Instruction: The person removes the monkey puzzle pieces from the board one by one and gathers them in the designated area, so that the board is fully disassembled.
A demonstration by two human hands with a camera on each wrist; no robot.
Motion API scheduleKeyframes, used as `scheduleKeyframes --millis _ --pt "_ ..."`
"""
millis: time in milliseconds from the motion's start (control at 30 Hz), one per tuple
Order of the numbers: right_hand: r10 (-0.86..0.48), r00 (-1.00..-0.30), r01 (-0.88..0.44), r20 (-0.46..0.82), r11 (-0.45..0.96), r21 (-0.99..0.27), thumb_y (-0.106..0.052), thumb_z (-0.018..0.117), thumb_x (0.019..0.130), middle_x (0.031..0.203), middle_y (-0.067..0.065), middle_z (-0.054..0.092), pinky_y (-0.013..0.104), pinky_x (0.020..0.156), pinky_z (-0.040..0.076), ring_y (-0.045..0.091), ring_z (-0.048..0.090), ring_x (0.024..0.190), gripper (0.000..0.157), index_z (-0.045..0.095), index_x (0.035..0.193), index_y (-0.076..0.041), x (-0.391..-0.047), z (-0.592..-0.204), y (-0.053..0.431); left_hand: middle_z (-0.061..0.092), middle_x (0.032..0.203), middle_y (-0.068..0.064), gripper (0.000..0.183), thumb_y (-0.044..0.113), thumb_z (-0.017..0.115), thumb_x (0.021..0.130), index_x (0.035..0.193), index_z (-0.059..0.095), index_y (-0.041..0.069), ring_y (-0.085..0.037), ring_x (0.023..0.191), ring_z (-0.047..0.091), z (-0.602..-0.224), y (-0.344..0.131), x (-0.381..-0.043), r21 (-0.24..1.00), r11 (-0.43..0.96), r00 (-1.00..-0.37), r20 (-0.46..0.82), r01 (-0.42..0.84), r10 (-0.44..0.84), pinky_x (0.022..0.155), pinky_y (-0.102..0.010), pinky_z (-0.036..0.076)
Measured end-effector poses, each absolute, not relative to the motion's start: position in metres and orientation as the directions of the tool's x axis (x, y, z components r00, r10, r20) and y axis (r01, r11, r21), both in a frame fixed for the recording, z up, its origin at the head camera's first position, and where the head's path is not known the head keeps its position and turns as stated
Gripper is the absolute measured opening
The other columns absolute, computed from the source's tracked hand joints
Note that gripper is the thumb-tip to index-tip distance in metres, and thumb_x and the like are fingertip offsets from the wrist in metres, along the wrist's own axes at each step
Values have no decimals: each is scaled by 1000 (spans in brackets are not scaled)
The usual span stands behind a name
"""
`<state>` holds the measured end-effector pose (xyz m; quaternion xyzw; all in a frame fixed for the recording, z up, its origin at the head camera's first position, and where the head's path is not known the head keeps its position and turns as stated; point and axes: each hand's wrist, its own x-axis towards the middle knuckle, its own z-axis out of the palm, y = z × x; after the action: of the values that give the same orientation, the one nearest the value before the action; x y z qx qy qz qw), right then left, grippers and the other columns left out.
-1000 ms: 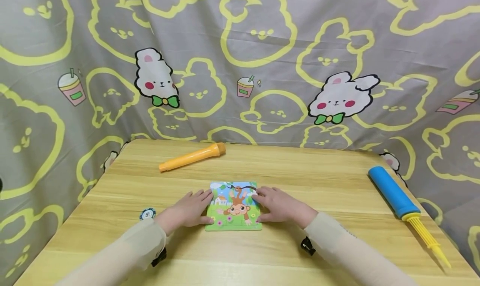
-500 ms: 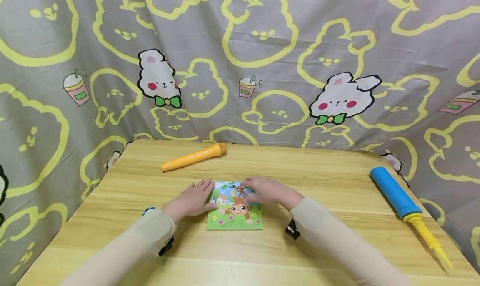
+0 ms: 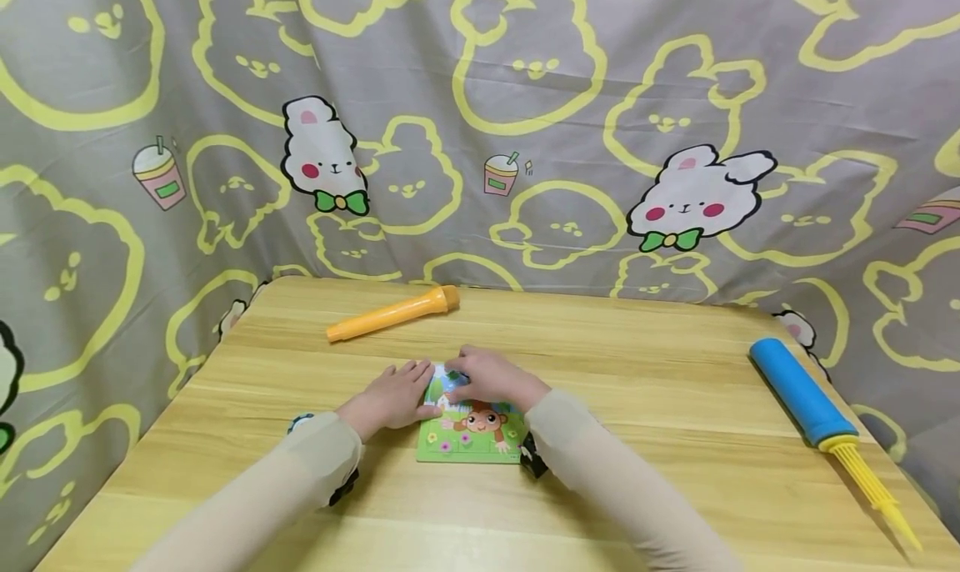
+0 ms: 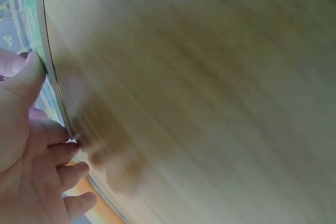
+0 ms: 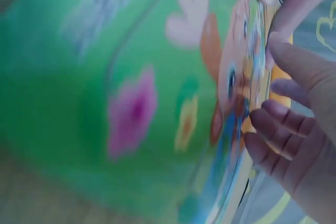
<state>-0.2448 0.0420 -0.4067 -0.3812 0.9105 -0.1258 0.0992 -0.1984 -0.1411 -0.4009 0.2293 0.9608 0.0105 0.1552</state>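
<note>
Your left hand [image 3: 392, 398] lies along the left side of the monkey puzzle [image 3: 465, 444], fingers extended and thumb on its edge. Your right hand [image 3: 497, 378] bends over the puzzle's upper part, a gap between thumb and fingers; I cannot tell whether it grips a piece. The puzzle sits mid-desk [image 3: 637, 363], the orange toy microphone [image 3: 393, 313] beyond it and the blue-and-yellow pump [image 3: 802, 393] well apart at your right
</note>
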Motion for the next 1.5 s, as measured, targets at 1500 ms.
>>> scheduleKeyframes --millis 1500 --pt "-420 -906 -243 59 400 -884 -6 60 89 80 5 59 35 63 53 17 57 69 9 64 95 -1 -248 -399 75 23 147 -19 76 48 47 92 142 26 -6 -35 134 21 -404 -138 -197 91 897 -850 -289 433 440 107 -50 17"
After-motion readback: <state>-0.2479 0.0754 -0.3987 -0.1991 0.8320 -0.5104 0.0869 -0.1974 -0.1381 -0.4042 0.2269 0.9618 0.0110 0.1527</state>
